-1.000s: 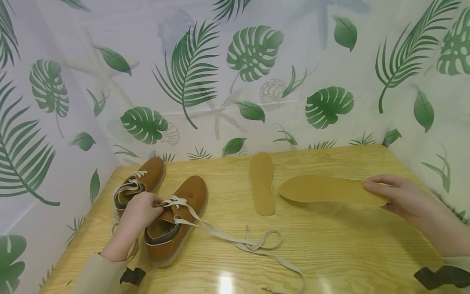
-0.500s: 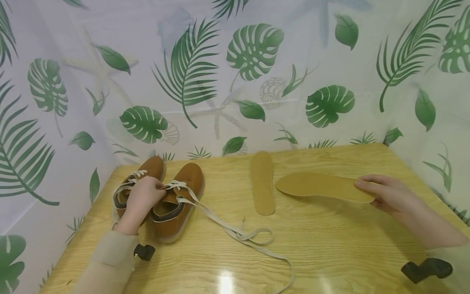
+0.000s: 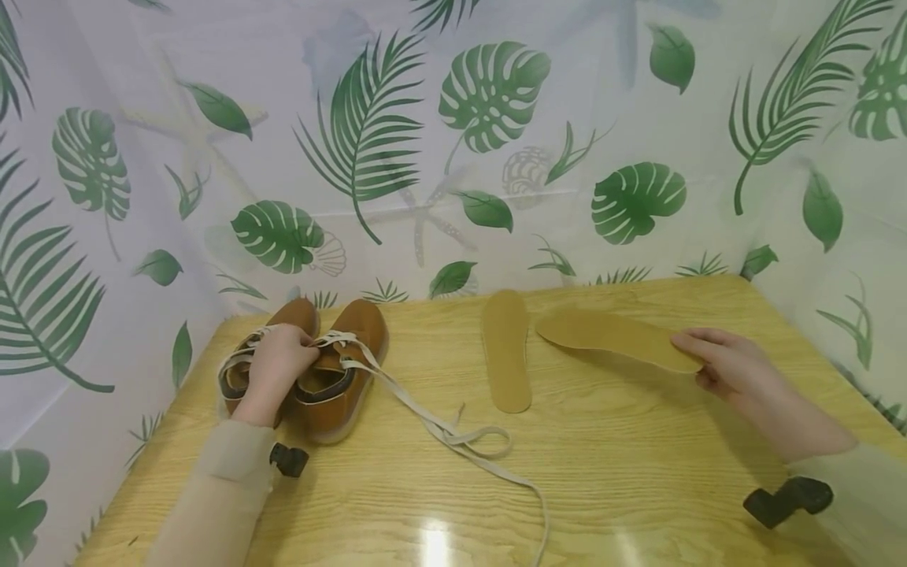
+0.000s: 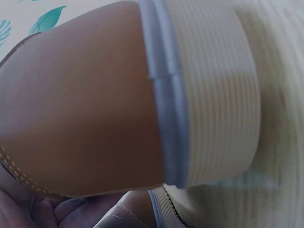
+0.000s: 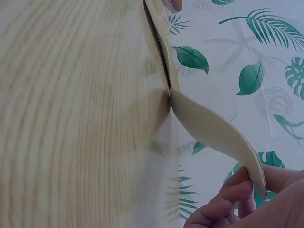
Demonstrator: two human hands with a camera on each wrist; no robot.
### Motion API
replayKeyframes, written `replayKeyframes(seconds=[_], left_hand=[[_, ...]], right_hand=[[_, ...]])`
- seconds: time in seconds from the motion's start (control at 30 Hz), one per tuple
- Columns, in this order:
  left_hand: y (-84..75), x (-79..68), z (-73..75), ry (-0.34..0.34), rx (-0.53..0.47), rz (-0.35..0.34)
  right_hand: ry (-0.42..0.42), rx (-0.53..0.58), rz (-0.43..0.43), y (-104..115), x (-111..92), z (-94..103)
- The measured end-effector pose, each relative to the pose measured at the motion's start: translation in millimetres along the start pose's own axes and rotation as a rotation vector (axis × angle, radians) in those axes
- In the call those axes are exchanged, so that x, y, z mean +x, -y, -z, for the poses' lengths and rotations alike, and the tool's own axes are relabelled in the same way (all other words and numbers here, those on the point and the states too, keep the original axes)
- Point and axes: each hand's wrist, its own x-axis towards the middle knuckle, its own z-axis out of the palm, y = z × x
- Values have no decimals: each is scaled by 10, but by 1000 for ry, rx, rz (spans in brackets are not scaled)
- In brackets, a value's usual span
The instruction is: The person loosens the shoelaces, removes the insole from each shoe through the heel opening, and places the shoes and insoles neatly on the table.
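Note:
My left hand (image 3: 279, 364) grips the brown lace-up shoe (image 3: 335, 415) at its upper, beside the laces. That shoe stands next to its mate (image 3: 301, 316), which my hand partly covers. In the left wrist view the gripped shoe's heel (image 4: 80, 104) and ribbed cream sole fill most of the picture. My right hand (image 3: 733, 368) pinches a tan insole (image 3: 609, 334) by one end between thumb and fingers. Its far end slopes down close to the table, as the right wrist view shows with the insole (image 5: 213, 126) bending away from my fingers. A second insole (image 3: 506, 354) lies flat between shoes and hand.
A long untied cream shoelace (image 3: 425, 409) trails from the gripped shoe to the front of the wooden table (image 3: 638, 472), with a loop midway. A white cloth with green leaves (image 3: 538, 228) hangs along the back and sides.
My left hand has pushed the gripped shoe back beside its mate, dragging the lace along. My right hand has shifted left, and the held insole now tilts with its far end toward the back.

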Motion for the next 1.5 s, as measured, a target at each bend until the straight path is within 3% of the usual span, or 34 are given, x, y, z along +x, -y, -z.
replayKeyframes(seconds=[0.13,0.3,0.53,0.67,0.9,1.5], left_hand=[[7,43,21,-15,6,0],[-33,85,49,-4,-2,67],[-104,138,44,5,17,144],[-125,144,36,4,30,156],[-183,133,27,-8,56,150],[-179,117,2,11,56,137]], right_hand=[[-11,84,12,-18,23,-50],[-47,160,9,-40,54,-135],[-86,142,8,-94,101,-295],[-72,100,9,-134,128,-393],[-47,-78,10,-240,163,-529],[23,-256,69,-343,205,-735]])
